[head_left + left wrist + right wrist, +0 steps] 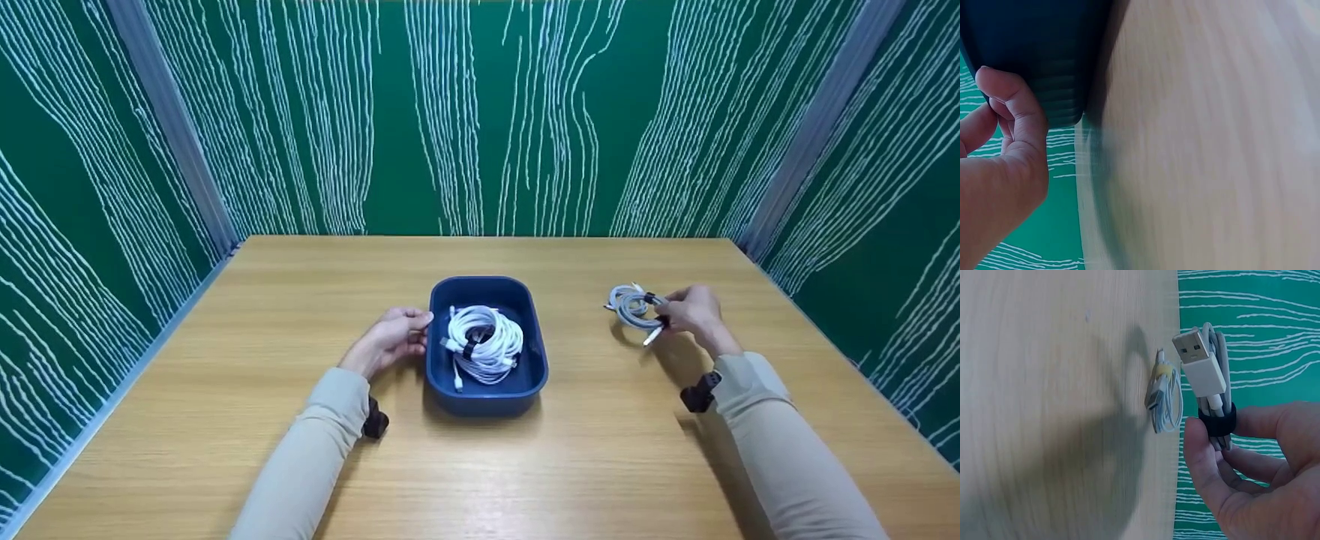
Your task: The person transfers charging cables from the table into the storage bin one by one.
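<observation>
A dark blue plastic bin [486,405] stands on the table, and my left hand [391,336] pinches its left rim between thumb and fingers. Inside the bin lie coiled white USB cables [499,356], with a black strap round the coil. To the right of the bin, my right hand [696,311] holds a coiled grey USB cable [1204,377] by its black strap, above the tabletop. Its white plug points up in the right wrist view. Another coiled cable [1169,402], with a yellowish tie, lies on the table beyond it; the two overlap in the head view.
The wooden table [300,315] meets green wall panels [390,120] with white wavy lines at the back and sides. Grey posts [180,127] rise at the back corners. A small black wrist camera [699,394] sits below the right cuff.
</observation>
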Action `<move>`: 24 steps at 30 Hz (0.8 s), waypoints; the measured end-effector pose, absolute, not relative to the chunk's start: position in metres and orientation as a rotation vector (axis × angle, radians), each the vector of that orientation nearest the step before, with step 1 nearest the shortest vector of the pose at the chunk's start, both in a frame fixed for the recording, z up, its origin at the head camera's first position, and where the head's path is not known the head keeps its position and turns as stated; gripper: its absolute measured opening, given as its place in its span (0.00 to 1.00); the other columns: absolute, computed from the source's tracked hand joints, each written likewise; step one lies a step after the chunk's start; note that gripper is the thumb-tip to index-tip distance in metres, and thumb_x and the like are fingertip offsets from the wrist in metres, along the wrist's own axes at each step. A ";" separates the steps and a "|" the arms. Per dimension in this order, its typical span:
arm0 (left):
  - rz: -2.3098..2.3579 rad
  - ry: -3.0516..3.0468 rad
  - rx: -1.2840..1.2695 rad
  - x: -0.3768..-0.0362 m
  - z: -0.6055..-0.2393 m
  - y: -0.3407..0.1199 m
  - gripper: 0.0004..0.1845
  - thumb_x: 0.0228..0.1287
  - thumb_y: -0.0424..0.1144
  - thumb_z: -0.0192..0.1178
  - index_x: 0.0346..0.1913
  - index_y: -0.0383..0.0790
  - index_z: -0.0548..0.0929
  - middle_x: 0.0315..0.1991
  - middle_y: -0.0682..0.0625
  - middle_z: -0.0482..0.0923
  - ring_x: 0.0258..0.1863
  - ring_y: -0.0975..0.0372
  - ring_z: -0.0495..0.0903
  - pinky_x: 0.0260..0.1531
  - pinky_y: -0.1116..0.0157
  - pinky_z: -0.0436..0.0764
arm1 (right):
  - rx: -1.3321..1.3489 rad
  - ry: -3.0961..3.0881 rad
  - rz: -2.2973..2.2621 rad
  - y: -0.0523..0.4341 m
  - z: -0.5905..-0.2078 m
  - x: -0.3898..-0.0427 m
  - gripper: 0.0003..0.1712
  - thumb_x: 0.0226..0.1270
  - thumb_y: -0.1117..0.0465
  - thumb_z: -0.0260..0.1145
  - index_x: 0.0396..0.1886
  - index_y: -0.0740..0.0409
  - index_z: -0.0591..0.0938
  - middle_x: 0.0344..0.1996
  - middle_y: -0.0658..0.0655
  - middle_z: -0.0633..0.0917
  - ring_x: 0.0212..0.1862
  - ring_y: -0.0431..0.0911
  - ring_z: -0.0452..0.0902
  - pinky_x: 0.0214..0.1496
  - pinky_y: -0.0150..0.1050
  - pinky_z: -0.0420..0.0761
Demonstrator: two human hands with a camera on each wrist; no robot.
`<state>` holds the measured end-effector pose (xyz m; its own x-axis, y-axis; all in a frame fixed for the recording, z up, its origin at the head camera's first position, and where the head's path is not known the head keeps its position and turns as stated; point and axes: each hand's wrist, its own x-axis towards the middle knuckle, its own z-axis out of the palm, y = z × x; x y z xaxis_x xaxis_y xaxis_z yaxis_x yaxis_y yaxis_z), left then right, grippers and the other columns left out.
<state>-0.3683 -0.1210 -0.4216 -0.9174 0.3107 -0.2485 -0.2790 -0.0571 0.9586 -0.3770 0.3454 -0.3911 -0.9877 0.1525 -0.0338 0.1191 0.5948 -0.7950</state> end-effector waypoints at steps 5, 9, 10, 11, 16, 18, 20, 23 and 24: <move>2.031 1.832 0.031 -0.368 -0.422 -0.121 0.05 0.73 0.34 0.49 0.37 0.39 0.71 0.22 0.53 0.73 0.20 0.65 0.74 0.22 0.71 0.74 | -0.210 -2.775 1.372 0.338 -0.389 -0.378 0.21 0.62 0.68 0.62 0.51 0.80 0.75 0.24 0.53 0.82 0.22 0.36 0.79 0.35 0.40 0.87; 2.032 1.833 0.031 -0.368 -0.421 -0.121 0.05 0.74 0.34 0.49 0.37 0.39 0.71 0.22 0.53 0.73 0.20 0.65 0.74 0.22 0.71 0.74 | -0.201 -2.785 1.376 0.331 -0.386 -0.377 0.21 0.63 0.68 0.63 0.52 0.79 0.75 0.30 0.59 0.84 0.23 0.36 0.79 0.35 0.39 0.86; 2.032 1.834 0.032 -0.368 -0.421 -0.121 0.05 0.74 0.34 0.49 0.37 0.39 0.71 0.22 0.53 0.73 0.20 0.65 0.74 0.22 0.71 0.74 | -0.193 -2.788 1.372 0.328 -0.386 -0.377 0.20 0.63 0.68 0.62 0.51 0.79 0.75 0.31 0.60 0.84 0.24 0.36 0.79 0.34 0.39 0.86; 2.033 1.835 0.031 -0.368 -0.421 -0.121 0.05 0.74 0.34 0.48 0.36 0.39 0.71 0.22 0.53 0.73 0.20 0.65 0.74 0.22 0.71 0.74 | -0.186 -2.792 1.371 0.326 -0.385 -0.377 0.20 0.64 0.68 0.62 0.51 0.79 0.75 0.31 0.60 0.84 0.24 0.36 0.80 0.34 0.38 0.86; 2.038 1.826 0.048 -0.368 -0.421 -0.122 0.06 0.74 0.34 0.48 0.36 0.40 0.71 0.22 0.53 0.72 0.20 0.65 0.73 0.22 0.71 0.73 | -0.139 -2.792 1.390 0.318 -0.384 -0.379 0.20 0.63 0.69 0.63 0.51 0.80 0.75 0.23 0.53 0.83 0.21 0.35 0.79 0.31 0.36 0.86; 2.041 1.819 0.047 -0.368 -0.421 -0.121 0.06 0.74 0.34 0.48 0.36 0.40 0.72 0.22 0.53 0.72 0.19 0.65 0.73 0.22 0.71 0.73 | -0.132 -2.788 1.407 0.315 -0.384 -0.379 0.20 0.63 0.69 0.63 0.51 0.81 0.75 0.21 0.50 0.82 0.20 0.34 0.78 0.30 0.36 0.86; 2.039 1.816 0.047 -0.368 -0.421 -0.121 0.06 0.74 0.34 0.48 0.36 0.40 0.72 0.23 0.53 0.72 0.19 0.65 0.73 0.22 0.71 0.73 | -0.128 -2.790 1.416 0.312 -0.383 -0.379 0.21 0.63 0.69 0.63 0.52 0.81 0.75 0.21 0.50 0.81 0.20 0.34 0.78 0.31 0.36 0.86; 2.037 1.817 0.029 -0.368 -0.421 -0.121 0.06 0.74 0.34 0.49 0.36 0.40 0.72 0.23 0.53 0.72 0.20 0.65 0.73 0.22 0.71 0.73 | -0.130 -2.791 1.445 0.307 -0.381 -0.379 0.22 0.64 0.69 0.62 0.53 0.81 0.73 0.24 0.53 0.82 0.21 0.35 0.79 0.34 0.39 0.86; 2.036 1.818 0.029 -0.368 -0.422 -0.121 0.06 0.74 0.34 0.49 0.36 0.39 0.72 0.23 0.53 0.72 0.20 0.65 0.73 0.23 0.71 0.73 | -0.130 -2.792 1.455 0.305 -0.381 -0.379 0.22 0.64 0.69 0.62 0.54 0.81 0.73 0.25 0.54 0.82 0.22 0.35 0.79 0.35 0.40 0.86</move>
